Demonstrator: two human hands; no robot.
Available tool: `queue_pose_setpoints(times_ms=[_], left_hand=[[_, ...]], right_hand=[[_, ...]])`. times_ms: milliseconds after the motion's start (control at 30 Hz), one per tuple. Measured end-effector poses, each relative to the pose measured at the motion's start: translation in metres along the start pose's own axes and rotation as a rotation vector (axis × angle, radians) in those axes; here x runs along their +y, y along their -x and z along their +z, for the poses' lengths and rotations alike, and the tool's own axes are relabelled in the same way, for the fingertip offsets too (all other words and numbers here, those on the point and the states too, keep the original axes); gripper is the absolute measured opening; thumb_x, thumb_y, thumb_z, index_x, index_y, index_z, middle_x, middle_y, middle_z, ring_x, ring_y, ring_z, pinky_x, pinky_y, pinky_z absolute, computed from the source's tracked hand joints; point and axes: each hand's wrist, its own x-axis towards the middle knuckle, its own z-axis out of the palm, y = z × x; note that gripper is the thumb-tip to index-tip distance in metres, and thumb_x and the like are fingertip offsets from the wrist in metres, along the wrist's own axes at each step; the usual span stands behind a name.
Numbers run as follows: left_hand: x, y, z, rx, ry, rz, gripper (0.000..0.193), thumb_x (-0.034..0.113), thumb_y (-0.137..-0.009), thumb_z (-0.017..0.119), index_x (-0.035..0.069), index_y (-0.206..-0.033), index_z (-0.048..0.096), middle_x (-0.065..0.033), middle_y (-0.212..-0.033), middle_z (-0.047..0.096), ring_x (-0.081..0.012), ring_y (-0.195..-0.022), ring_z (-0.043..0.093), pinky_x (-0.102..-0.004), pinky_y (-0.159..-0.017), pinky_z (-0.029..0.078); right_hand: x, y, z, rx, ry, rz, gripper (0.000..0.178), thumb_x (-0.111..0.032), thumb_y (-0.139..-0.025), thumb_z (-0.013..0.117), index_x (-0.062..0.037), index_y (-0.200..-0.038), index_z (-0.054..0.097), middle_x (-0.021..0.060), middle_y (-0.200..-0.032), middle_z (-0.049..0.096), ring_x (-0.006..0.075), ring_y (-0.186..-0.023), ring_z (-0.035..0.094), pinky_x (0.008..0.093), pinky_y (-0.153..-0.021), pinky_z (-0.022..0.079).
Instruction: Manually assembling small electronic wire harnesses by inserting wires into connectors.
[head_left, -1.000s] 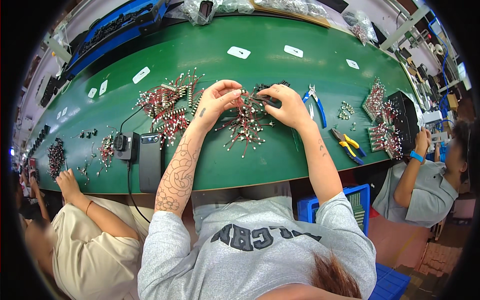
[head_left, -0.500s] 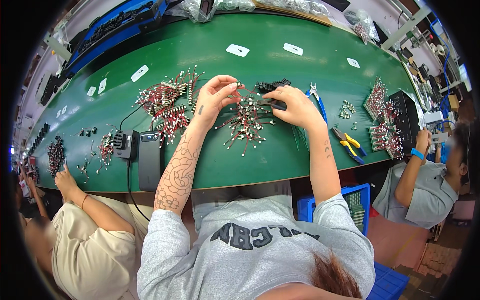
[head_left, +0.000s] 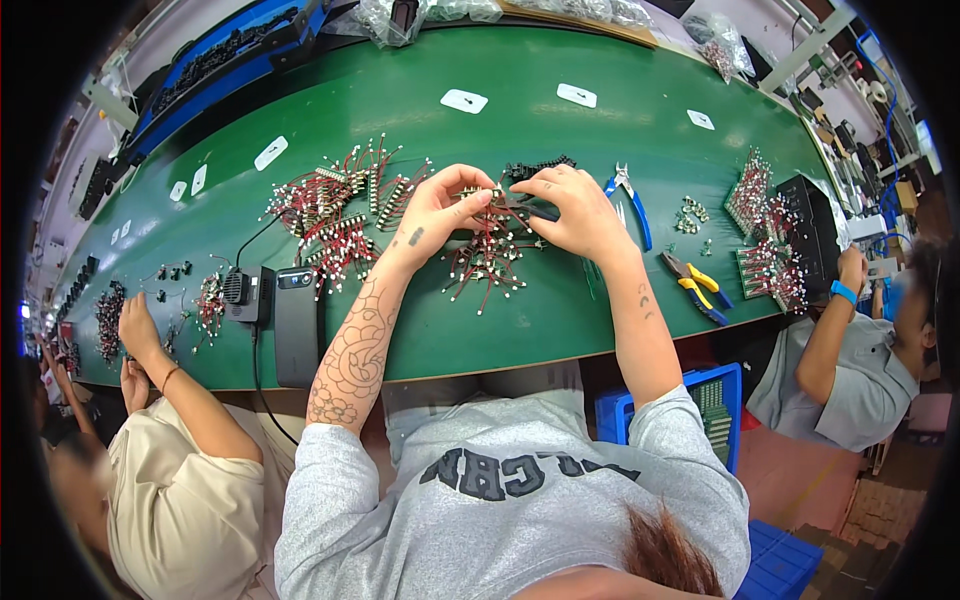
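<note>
My left hand (head_left: 438,218) pinches a small circuit board (head_left: 487,194) with red and black wires, thumb and fingers closed on its edge. Close by on the right, my right hand (head_left: 578,212) is curled around a dark hand tool (head_left: 540,211), mostly hidden under the fingers; its tip points toward the board. Below both hands lies a loose pile of small wired parts (head_left: 487,265) with white ends. Just beyond the right hand sits a row of black parts (head_left: 541,166).
Bundles of wired boards (head_left: 345,215) lie to the left, near a black power bank (head_left: 297,325) and a small black device (head_left: 248,293). Blue-handled cutters (head_left: 634,205) and yellow-blue pliers (head_left: 696,287) lie right of me. Co-workers sit on both sides of the green table (head_left: 480,345).
My left hand has moved slightly right and down, bringing the board nearer my right hand. The right hand has shifted slightly left. The left co-worker's hand has risen over the table.
</note>
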Motion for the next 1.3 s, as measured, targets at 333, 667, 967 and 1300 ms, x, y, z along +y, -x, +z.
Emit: queue_pose_setpoints(times_ms=[333,667,967,1300], left_hand=[[-0.007,-0.004,-0.005,0.113,-0.052,0.191,0.018,0.006,-0.09,0.066,0.003,-0.107,0.062,-0.0061,-0.099,0.067,-0.0114,-0.082,0.064,-0.0236,-0.075,0.053],[-0.002,0.0,-0.004,0.084,-0.081,0.078,0.016,0.005,-0.086,0.07,0.002,-0.101,0.066,-0.0075,-0.096,0.07,-0.013,-0.082,0.066,-0.0229,-0.071,0.053],[-0.001,0.002,-0.014,-0.059,0.041,0.044,0.011,0.005,-0.087,0.069,0.001,-0.097,0.071,-0.0078,-0.084,0.071,-0.0126,-0.074,0.066,-0.0233,-0.068,0.054],[0.009,0.002,-0.003,0.061,-0.011,-0.011,0.01,0.005,-0.085,0.071,0.001,-0.094,0.069,-0.0109,-0.081,0.07,-0.0133,-0.073,0.067,-0.0215,-0.065,0.054]], right_hand=[[0.009,-0.003,-0.004,0.053,-0.012,0.084,0.036,-0.012,-0.071,0.069,-0.0134,-0.107,0.071,0.0021,-0.099,0.068,0.0203,-0.092,0.061,0.0318,-0.088,0.046],[0.002,-0.004,0.005,0.083,-0.088,0.05,0.027,-0.013,-0.071,0.07,-0.0115,-0.098,0.073,0.0018,-0.09,0.07,0.0203,-0.08,0.063,0.0299,-0.075,0.05],[0.0,-0.002,0.002,-0.099,-0.355,0.183,0.024,-0.012,-0.072,0.07,-0.0061,-0.095,0.074,0.0045,-0.087,0.072,0.0221,-0.068,0.061,0.0301,-0.064,0.048],[0.003,-0.002,0.009,-0.111,-0.509,0.232,0.023,-0.005,-0.072,0.069,0.0002,-0.094,0.072,0.0062,-0.083,0.071,0.0174,-0.063,0.057,0.0265,-0.058,0.043]])
